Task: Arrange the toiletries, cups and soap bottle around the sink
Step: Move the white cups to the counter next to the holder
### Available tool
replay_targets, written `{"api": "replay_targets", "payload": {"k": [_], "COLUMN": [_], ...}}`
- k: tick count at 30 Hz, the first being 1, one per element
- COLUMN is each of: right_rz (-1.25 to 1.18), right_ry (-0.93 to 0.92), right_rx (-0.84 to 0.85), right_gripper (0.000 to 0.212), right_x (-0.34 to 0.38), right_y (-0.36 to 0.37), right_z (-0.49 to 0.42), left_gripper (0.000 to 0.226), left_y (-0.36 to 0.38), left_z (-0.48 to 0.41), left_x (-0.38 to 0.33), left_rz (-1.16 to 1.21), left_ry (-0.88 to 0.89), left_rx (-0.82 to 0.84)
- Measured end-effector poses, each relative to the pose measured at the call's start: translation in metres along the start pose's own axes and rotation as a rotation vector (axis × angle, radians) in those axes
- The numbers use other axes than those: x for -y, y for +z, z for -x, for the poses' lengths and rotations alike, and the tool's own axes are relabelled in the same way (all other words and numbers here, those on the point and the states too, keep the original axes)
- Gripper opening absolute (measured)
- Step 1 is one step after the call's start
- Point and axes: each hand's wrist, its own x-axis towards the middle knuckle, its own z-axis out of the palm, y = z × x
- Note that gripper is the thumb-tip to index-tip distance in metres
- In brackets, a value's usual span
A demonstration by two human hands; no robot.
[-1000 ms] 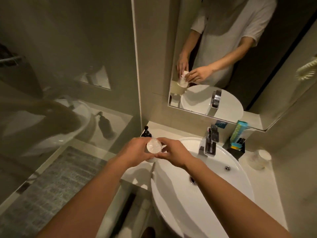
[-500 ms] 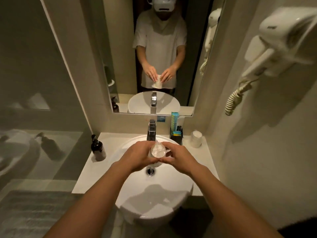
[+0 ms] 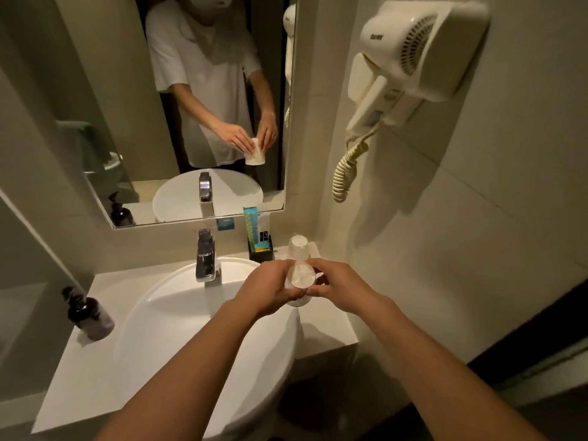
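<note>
Cup [image 3: 299, 276] gripped between left hand [image 3: 269, 289] and right hand [image 3: 342, 286], fingers curled round it, above sink [image 3: 178, 329] right rim; second cup [image 3: 298, 246] just beyond; table [image 3: 327, 332] strip near-right.

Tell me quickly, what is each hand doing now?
Left hand: holding the cup.
Right hand: holding the same cup.

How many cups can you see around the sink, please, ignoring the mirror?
2. The held cup sits between left hand and right hand; the second cup stands on the counter behind it.
</note>
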Motion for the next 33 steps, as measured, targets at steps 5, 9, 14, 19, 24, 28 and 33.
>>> {"api": "replay_targets", "payload": {"k": [5, 9, 14, 19, 24, 28, 33], "right_rz": [-0.027, -0.043, -0.085, -0.099, -0.124, -0.137, -0.124], "right_ry": [0.06, 0.109, 0.176, 0.225, 0.281, 0.326, 0.341], "right_rx": [0.006, 0.016, 0.034, 0.049, 0.053, 0.064, 0.065], "right_gripper": [0.053, 0.054, 0.054, 0.055, 0.055, 0.055, 0.056], "right_x": [-0.025, -0.046, -0.069, -0.091, -0.112, -0.129, -0.143], "right_y": [-0.005, 0.0, 0.009, 0.02, 0.031, 0.039, 0.047], "right_z": [-0.031, -0.061, -0.098, -0.129, -0.153, -0.166, -0.179], "left_gripper": [0.065, 0.059, 0.056, 0.052, 0.047, 0.052, 0.054], "left_y": [0.017, 0.027, 0.043, 0.057, 0.074, 0.088, 0.103], "left_z": [-0.043, -0.079, -0.117, -0.149, -0.176, -0.193, -0.208], "left_x": [0.014, 0.032, 0.054, 0.073, 0.09, 0.101, 0.112], "left_rz": [0.035, 0.044, 0.083, 0.107, 0.121, 0.107, 0.092], "left_ry": [0.03, 0.042, 0.021, 0.002, -0.012, -0.032, -0.053], "left_rx": [0.014, 0.061, 0.125, 0.175, 0.219, 0.256, 0.262]}}
